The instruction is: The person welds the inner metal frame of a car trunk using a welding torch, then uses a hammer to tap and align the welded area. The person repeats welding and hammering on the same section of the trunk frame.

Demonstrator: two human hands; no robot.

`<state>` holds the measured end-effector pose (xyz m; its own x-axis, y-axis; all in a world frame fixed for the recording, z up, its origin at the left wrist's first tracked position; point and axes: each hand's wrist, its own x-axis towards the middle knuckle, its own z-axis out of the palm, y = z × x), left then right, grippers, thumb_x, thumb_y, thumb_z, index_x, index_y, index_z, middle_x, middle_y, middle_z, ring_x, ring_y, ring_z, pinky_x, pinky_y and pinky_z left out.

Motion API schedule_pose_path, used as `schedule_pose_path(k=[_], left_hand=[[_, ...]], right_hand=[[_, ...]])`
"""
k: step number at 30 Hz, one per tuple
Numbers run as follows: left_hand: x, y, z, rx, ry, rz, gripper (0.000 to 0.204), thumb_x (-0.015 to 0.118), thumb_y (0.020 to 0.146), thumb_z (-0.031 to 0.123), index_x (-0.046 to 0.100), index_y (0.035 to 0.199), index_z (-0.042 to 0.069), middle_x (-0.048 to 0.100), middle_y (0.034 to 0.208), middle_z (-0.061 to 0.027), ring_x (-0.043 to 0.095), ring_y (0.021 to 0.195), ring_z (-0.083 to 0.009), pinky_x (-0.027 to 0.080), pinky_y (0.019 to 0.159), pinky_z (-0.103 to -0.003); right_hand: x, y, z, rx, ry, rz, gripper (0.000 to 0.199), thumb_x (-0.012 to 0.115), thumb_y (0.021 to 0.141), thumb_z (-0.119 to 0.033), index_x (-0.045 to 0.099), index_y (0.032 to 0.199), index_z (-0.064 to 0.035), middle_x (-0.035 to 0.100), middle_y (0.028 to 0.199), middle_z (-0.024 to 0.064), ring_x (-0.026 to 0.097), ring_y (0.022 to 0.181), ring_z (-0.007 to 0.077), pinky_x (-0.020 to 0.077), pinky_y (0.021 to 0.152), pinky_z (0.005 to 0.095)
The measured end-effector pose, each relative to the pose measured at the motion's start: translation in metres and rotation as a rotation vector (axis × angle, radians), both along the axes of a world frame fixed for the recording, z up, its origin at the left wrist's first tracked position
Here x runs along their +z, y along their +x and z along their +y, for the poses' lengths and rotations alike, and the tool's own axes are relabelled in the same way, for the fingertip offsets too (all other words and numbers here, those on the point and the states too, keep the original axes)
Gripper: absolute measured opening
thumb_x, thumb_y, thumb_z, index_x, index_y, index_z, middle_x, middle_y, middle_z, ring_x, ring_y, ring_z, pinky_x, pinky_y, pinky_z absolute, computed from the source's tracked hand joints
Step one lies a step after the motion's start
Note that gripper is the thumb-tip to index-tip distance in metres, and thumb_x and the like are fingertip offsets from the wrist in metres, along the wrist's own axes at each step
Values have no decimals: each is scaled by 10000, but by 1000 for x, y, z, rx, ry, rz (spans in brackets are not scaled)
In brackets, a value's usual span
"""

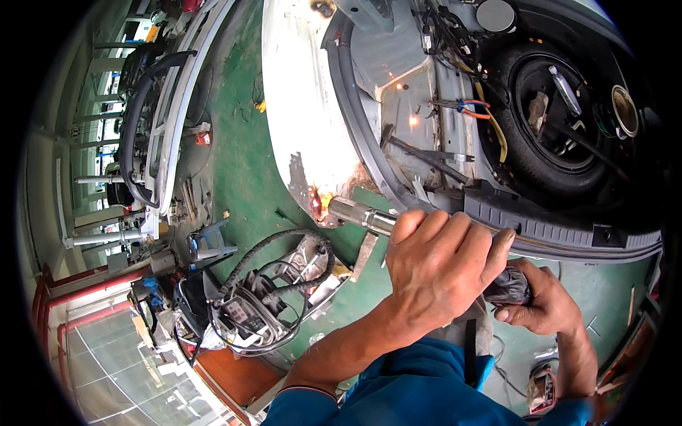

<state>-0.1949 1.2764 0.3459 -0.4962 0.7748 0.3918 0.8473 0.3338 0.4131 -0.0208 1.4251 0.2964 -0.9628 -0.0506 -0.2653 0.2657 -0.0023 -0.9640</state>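
Leftmost, a welding unit (266, 305) with looped cables sat on the green floor (241, 163). My left hand (440, 266) was clenched around the barrel of the metal tool (362, 214), its tip touching the rusted lower corner of the white body panel (305, 121). My right hand (536, 302) gripped the rear end, apparently cloth-wrapped. Sparks could land on the wiring (476, 108) near the spare tyre (561, 106).
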Motion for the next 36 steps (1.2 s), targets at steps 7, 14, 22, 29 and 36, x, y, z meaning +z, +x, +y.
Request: schedule_pose_path(k=[7,14,22,29,36], left_hand=[[4,-9,2,35,12,24,344,798,827,220,539,632,102,469,576,-15,465,538,-208,324,620,-359],[7,-15,4,57,88,19,342,806,822,208,540,635,101,460,571,-15,463,534,-203,322,616,-361],[7,-17,1,73,94,12,343,805,830,201,543,633,100,458,564,-12,448,528,-189,317,617,-355],[8,-19,1,73,101,11,347,802,832,200,538,631,100,460,564,-11,446,524,-191,317,616,-354],[7,-19,0,76,111,13,347,800,832,200,536,631,98,464,568,-14,453,526,-194,321,615,-355]], right_hand=[[4,-12,7,10,-42,-73,611,893,783,-222,561,1223,41,755,876,130,755,804,237,563,722,329],[12,-18,10,-22,-160,-207,624,900,775,-222,566,1218,63,767,911,119,744,851,183,558,774,316],[29,-29,12,6,-134,-245,607,903,784,-272,584,1187,52,762,896,95,729,831,159,552,772,304],[24,-28,11,-1,-130,-236,582,895,794,-259,585,1174,53,762,899,99,728,842,159,550,773,303],[24,-27,12,8,-107,-208,600,889,803,-256,574,1203,61,758,892,99,717,839,152,546,774,304]])
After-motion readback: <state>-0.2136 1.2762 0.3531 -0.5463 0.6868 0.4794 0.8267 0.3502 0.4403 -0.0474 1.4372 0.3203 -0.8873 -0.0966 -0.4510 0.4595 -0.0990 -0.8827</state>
